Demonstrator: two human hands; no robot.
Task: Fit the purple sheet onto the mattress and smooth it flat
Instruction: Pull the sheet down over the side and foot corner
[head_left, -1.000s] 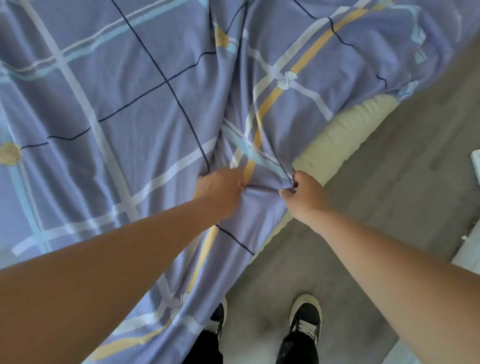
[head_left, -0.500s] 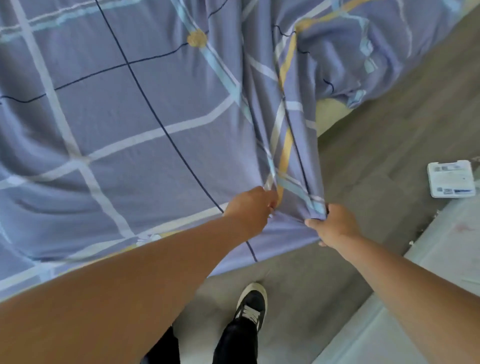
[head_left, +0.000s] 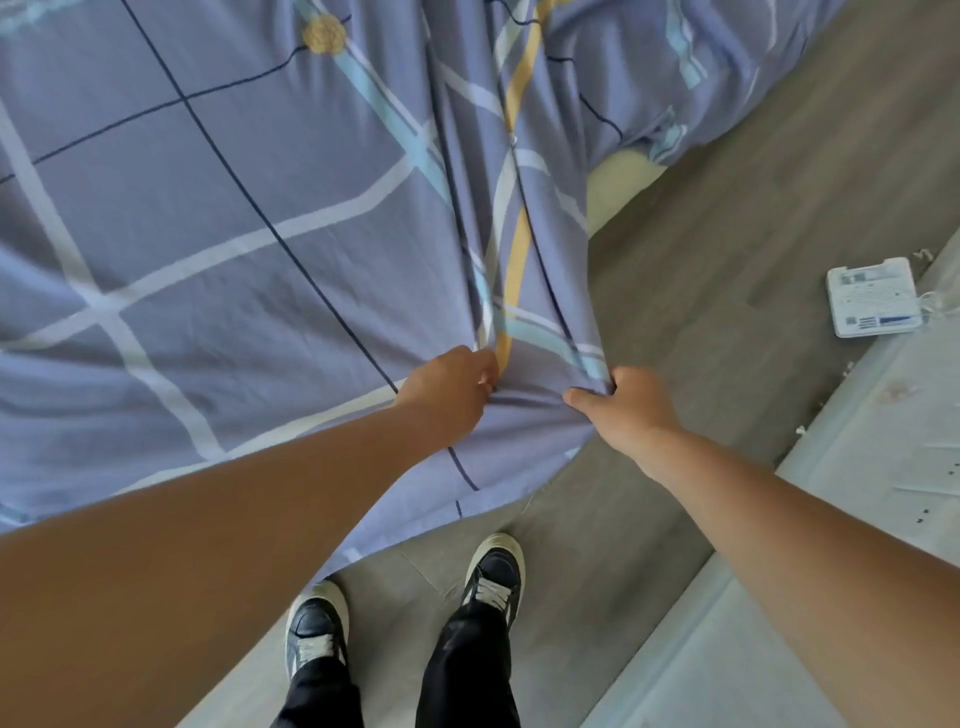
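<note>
The purple sheet (head_left: 218, 218), with white, blue and yellow stripes, covers most of the mattress and hangs over its near edge. Long folds run from the top of the view down to my hands. My left hand (head_left: 447, 389) is shut on a bunch of the sheet near the yellow stripe. My right hand (head_left: 621, 408) grips the sheet's edge just to the right, thumb pointing left. A bare patch of the pale yellow mattress (head_left: 615, 182) shows at the right side, below a rumpled part of the sheet.
Grey wood floor (head_left: 753, 208) lies to the right of the bed. A white flat box (head_left: 872, 299) with a cord sits on the floor at the right. A pale board (head_left: 831, 519) runs along the lower right. My two dark shoes (head_left: 405, 597) stand below the sheet's hem.
Both hands have pulled the gripped sheet toward me and to the right. The sheet now covers much more of the mattress side, and both of my feet have stepped into view.
</note>
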